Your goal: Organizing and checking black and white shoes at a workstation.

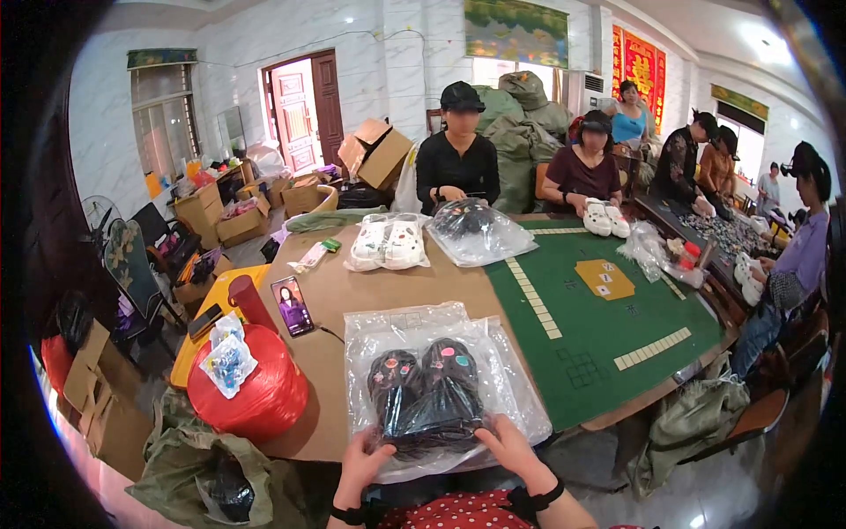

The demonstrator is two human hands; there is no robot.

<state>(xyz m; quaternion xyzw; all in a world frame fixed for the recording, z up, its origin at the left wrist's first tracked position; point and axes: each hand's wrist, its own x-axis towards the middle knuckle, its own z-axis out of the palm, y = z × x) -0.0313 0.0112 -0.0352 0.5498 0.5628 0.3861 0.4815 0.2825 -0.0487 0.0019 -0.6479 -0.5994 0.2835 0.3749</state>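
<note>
A pair of black clogs (pixel 425 388) with colourful charms on the toes lies inside a clear plastic bag (pixel 372 331) at the table's near edge. My left hand (pixel 363 460) grips the bag's near left corner, thumb on top and fingers mostly hidden beneath. At the near right side, my right hand (pixel 513 448) pinches the same bag, its thumb pressed by the clogs' heels. More clear plastic (pixel 526 413) lies under and to the right of the bag. Farther back are bagged white clogs (pixel 388 242) and bagged black clogs (pixel 471 220).
Left of the bag stand a lit phone (pixel 292 307) with a cable and a red twine roll (pixel 251 388) carrying small packets. A green mat (pixel 577 353) with rows of tiles covers the right. Co-workers (pixel 458 154) sit across the table; one holds white clogs (pixel 606 218).
</note>
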